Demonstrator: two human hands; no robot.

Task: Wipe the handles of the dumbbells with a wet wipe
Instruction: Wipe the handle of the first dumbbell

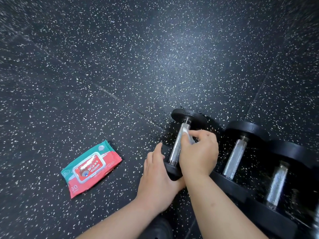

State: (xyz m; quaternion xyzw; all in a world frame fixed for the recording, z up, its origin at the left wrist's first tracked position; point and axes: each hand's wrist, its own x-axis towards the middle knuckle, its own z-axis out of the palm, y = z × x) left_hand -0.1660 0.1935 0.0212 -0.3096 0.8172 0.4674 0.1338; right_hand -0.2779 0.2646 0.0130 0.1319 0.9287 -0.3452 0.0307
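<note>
Three black dumbbells with knurled silver handles lie side by side on the speckled floor at the lower right. My right hand (198, 152) holds a small white wet wipe (187, 135) against the upper part of the leftmost dumbbell's handle (177, 145). My left hand (156, 171) rests against that dumbbell's near weight head (170, 169), fingers fairly straight, thumb pointing up. The middle dumbbell's handle (235, 157) and the right dumbbell's handle (277, 183) are bare.
A red and teal pack of wipes (90, 168) lies flat on the floor to the left of my hands, lid closed. Black rubber floor (138, 66) with white flecks fills the view. A dark shoe (158, 228) shows at the bottom edge.
</note>
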